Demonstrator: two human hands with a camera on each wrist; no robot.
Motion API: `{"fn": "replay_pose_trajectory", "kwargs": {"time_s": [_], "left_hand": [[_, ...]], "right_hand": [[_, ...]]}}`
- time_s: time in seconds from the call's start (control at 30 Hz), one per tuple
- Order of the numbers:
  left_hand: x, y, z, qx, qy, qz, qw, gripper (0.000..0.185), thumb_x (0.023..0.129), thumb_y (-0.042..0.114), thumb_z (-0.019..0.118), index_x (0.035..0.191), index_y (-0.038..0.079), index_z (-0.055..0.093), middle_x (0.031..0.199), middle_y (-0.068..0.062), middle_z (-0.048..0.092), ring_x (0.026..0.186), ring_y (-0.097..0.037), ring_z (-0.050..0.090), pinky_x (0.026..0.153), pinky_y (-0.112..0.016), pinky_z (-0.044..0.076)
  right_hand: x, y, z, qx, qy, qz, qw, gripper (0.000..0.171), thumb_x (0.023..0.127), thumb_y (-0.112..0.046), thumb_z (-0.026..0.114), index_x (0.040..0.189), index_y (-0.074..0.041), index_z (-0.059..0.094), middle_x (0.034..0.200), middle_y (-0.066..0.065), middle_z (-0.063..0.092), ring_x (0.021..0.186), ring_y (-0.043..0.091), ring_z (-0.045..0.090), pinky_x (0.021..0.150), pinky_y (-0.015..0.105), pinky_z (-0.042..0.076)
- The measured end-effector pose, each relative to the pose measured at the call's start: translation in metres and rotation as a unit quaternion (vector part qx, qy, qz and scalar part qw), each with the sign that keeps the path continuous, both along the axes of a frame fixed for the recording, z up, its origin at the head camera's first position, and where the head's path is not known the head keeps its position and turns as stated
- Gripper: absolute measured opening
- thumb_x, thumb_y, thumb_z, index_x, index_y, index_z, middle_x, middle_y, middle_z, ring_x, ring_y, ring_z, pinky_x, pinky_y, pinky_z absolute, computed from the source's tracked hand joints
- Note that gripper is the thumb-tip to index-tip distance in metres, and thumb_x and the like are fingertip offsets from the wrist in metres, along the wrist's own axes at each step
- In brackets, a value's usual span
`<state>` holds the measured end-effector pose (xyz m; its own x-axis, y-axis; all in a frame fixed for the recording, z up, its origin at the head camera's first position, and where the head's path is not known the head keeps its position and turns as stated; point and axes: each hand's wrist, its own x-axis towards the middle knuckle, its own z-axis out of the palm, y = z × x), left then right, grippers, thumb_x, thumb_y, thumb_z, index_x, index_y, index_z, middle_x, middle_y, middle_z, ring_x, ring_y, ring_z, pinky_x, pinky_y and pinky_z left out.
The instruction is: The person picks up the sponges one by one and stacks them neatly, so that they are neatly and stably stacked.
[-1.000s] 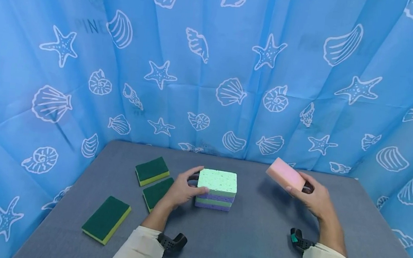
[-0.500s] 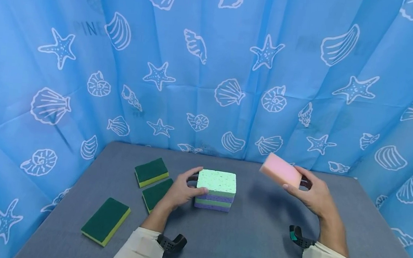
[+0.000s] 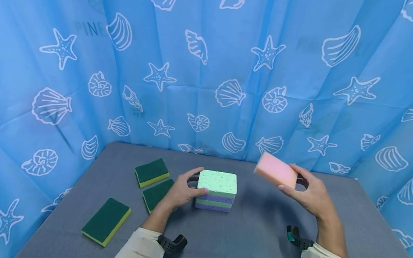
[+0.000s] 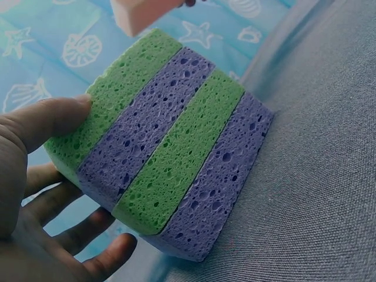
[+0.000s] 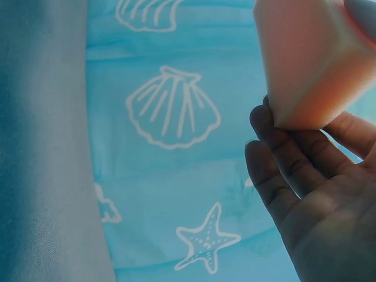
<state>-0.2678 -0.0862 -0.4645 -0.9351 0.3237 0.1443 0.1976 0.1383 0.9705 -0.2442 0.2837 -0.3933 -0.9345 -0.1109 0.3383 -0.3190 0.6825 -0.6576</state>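
Observation:
In the middle of the table stands a neat stack of alternating green and purple sponges, with a speckled green sponge [image 3: 218, 181] on top and a purple sponge [image 4: 220, 182] at the bottom. My left hand [image 3: 180, 190] grips the top green sponge at the stack's left end, thumb on its front face and index finger at the back corner. The other fingers lie along the stack's end in the left wrist view. To the right, my right hand [image 3: 312, 197] pinches a pink sponge [image 3: 277, 169] by its right end, tilted and raised above the table.
Left of the stack lie green-and-yellow scouring sponges: a back one [image 3: 152, 172], a middle one [image 3: 156, 193] partly behind my left forearm, and a front one [image 3: 106, 221]. A blue shell-print curtain [image 3: 211, 72] surrounds the grey table [image 3: 247, 247].
My right hand has moved the pink sponge a little left, toward the stack. The left hand and the stack have stayed in place.

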Motion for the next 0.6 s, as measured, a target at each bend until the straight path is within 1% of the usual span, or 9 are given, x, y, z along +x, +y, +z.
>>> {"fn": "replay_pose_trajectory", "kwargs": {"time_s": [0.13,0.4,0.5,0.6], "left_hand": [[0.000,0.000,0.000,-0.002,0.004,0.000,1.0000,0.072,0.086,0.021,0.076,0.147,0.010,0.041,0.136,-0.022,0.045,0.118,-0.040,0.049,0.085,-0.046,0.050],[-0.001,0.000,-0.001,-0.003,0.006,0.000,1.0000,0.072,0.085,0.021,0.076,0.147,0.011,0.041,0.135,-0.021,0.046,0.116,-0.040,0.050,0.083,-0.046,0.051],[-0.001,0.000,-0.002,0.001,0.003,-0.001,1.0000,0.072,0.086,0.021,0.076,0.147,0.012,0.041,0.136,-0.021,0.046,0.116,-0.040,0.051,0.083,-0.045,0.051],[-0.001,0.001,-0.003,0.004,0.001,0.000,1.0000,0.072,0.086,0.021,0.076,0.148,0.012,0.041,0.135,-0.021,0.046,0.116,-0.041,0.051,0.082,-0.045,0.051]], "right_hand": [[0.001,-0.004,0.003,0.001,0.013,0.012,1.000,0.074,0.082,-0.027,0.079,0.139,0.005,0.046,0.129,0.026,0.051,0.104,0.035,0.051,0.083,0.047,0.043],[0.005,-0.011,0.009,0.003,0.053,0.034,0.998,0.072,0.080,-0.021,0.080,0.138,0.005,0.047,0.128,0.025,0.053,0.104,0.032,0.052,0.081,0.020,0.040],[0.008,-0.014,0.012,-0.003,0.059,0.048,0.997,0.072,0.079,-0.019,0.080,0.138,0.005,0.047,0.127,0.024,0.053,0.104,0.031,0.052,0.081,0.015,0.039],[0.008,-0.018,0.014,-0.007,0.059,0.060,0.996,0.072,0.079,-0.018,0.081,0.139,0.005,0.047,0.128,0.024,0.053,0.105,0.031,0.051,0.082,0.014,0.038]]}}
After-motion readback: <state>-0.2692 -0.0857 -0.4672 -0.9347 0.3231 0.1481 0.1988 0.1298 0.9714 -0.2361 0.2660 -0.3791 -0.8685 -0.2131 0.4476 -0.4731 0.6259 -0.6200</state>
